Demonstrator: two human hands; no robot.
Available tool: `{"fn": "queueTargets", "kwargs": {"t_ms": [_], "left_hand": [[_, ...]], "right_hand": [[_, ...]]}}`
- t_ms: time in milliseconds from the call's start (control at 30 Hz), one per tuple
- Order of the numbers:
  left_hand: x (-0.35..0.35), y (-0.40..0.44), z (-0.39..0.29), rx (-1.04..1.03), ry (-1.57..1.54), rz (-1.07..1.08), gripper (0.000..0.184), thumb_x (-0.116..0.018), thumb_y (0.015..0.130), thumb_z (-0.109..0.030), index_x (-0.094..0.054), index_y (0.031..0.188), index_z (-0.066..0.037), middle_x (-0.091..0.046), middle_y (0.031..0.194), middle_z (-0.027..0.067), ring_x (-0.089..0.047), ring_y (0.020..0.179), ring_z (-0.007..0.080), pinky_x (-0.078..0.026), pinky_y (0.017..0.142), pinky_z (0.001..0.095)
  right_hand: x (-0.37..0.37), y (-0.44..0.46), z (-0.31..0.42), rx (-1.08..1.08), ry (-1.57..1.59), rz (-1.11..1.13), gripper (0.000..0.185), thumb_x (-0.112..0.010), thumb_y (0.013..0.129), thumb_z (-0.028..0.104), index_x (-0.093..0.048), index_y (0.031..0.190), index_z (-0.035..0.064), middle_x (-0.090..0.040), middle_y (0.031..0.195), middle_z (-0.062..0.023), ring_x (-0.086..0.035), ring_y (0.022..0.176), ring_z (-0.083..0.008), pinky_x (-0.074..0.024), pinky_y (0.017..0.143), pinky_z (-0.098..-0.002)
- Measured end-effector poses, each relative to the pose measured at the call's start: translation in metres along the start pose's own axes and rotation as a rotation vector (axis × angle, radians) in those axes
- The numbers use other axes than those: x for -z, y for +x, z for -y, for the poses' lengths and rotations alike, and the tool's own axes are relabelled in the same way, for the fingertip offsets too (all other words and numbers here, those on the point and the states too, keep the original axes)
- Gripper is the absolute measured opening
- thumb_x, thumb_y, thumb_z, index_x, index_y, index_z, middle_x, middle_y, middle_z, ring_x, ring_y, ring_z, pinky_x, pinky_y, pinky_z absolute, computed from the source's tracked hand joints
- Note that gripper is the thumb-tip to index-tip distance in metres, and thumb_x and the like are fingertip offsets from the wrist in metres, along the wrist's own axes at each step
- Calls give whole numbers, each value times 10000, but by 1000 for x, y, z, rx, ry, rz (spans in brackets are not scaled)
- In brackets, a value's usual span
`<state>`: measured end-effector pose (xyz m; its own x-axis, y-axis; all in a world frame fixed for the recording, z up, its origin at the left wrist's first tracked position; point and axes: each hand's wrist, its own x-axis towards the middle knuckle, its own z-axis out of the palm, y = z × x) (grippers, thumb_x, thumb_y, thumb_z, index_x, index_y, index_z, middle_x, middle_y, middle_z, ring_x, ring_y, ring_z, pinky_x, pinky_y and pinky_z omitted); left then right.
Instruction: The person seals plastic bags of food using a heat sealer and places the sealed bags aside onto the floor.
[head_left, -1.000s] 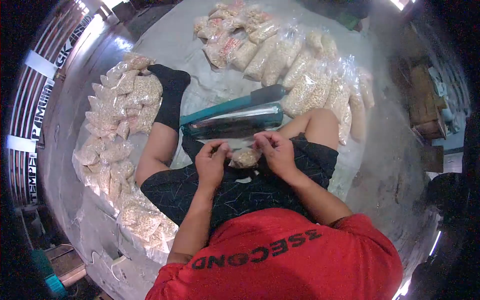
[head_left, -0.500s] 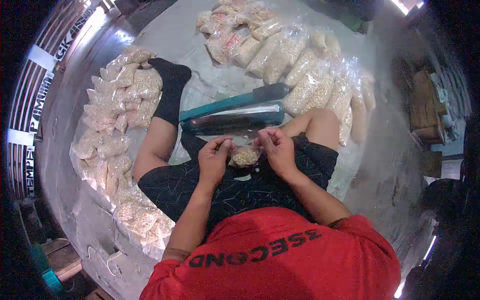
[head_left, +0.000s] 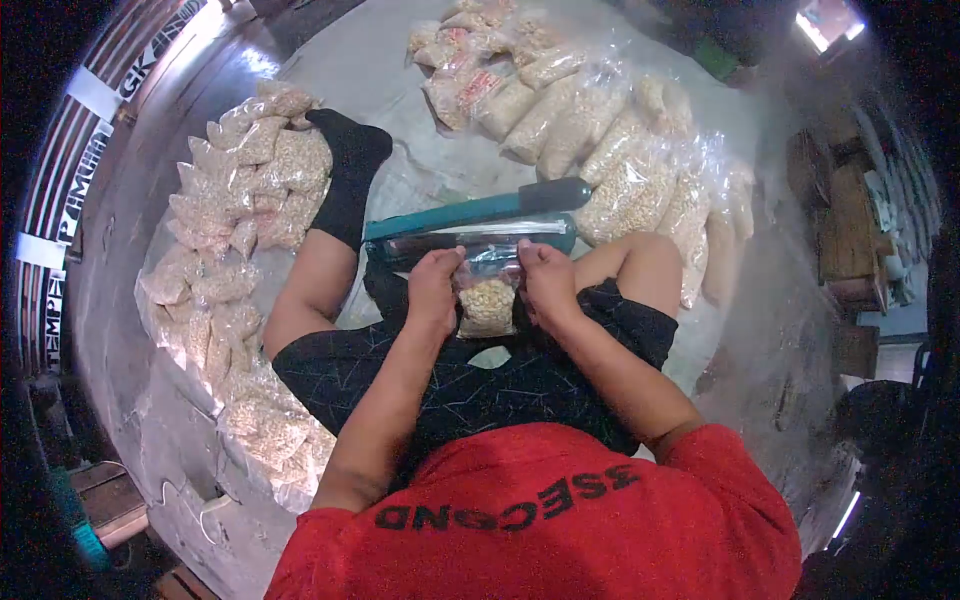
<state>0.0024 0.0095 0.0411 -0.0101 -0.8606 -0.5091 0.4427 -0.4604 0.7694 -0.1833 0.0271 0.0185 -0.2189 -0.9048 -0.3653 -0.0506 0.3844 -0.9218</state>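
Note:
A small clear plastic bag of pale beans (head_left: 488,308) hangs upright over my lap, with its empty top stretched flat. My left hand (head_left: 433,288) pinches the bag's upper left corner, and my right hand (head_left: 548,282) pinches the upper right one. Just beyond the hands lies a teal bag sealer (head_left: 470,212), its long arm raised at an angle above the base and its dark grip on the right. The bag's top edge overlaps the front of the sealer's base. Whether the edge touches it, I cannot tell.
Filled bags (head_left: 275,185) curve along the left side beside my stretched leg. More large filled bags (head_left: 625,195) lie in rows from the far middle to the right. A pale sheet (head_left: 435,150) covers the floor. Cardboard boxes (head_left: 850,235) stand at the far right.
Both hands have moved forward and up with the bag, toward the sealer. The bag's top is now spread flat between them, and its beans show more fully.

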Motion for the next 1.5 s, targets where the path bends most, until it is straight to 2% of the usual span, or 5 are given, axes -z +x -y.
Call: {"fn": "queueTargets", "kwargs": {"t_ms": [100, 533, 1067, 1300, 1500], "left_hand": [[9, 29, 23, 30, -141, -4, 85, -664, 942, -122, -632, 902, -54, -628, 832, 51, -634, 781, 197, -545, 707, 364], [14, 49, 24, 279, -348, 154, 204, -549, 993, -116, -644, 1141, -14, -703, 1040, 112, -682, 946, 255, -560, 905, 405], [-3, 40, 19, 173, -248, 37, 144, -587, 993, -104, -672, 1020, 9, -701, 960, 118, -688, 824, 230, -580, 745, 384], [2, 47, 29, 139, -192, 0, 152, -597, 986, -129, -666, 1016, 4, -700, 942, 114, -689, 812, 231, -590, 728, 402], [12, 54, 41, 141, -145, 38, 159, -612, 968, -131, -664, 1018, 11, -700, 945, 121, -688, 803, 235, -586, 729, 409]], "right_hand": [[-11, 27, -27, 168, -57, -90, 327, -574, 1045, 308, -650, 936, 9, -636, 717, -65, -570, 572, -153, -447, 498, -295], [-17, 21, 3, -128, 125, -124, 210, -646, 978, 177, -716, 1006, -19, -691, 836, -51, -579, 730, -129, -464, 664, -308], [-13, 46, -41, 107, -168, -178, 311, -669, 994, 285, -715, 974, -21, -705, 885, -46, -592, 761, -153, -473, 693, -321], [1, 7, -3, 56, -189, -107, 320, -673, 994, 290, -704, 1033, -26, -730, 891, -75, -616, 783, -139, -507, 705, -333], [28, -42, 154, 203, -541, 82, 362, -689, 949, 352, -682, 1119, 32, -718, 956, -177, -708, 833, -318, -560, 763, -411]]}}
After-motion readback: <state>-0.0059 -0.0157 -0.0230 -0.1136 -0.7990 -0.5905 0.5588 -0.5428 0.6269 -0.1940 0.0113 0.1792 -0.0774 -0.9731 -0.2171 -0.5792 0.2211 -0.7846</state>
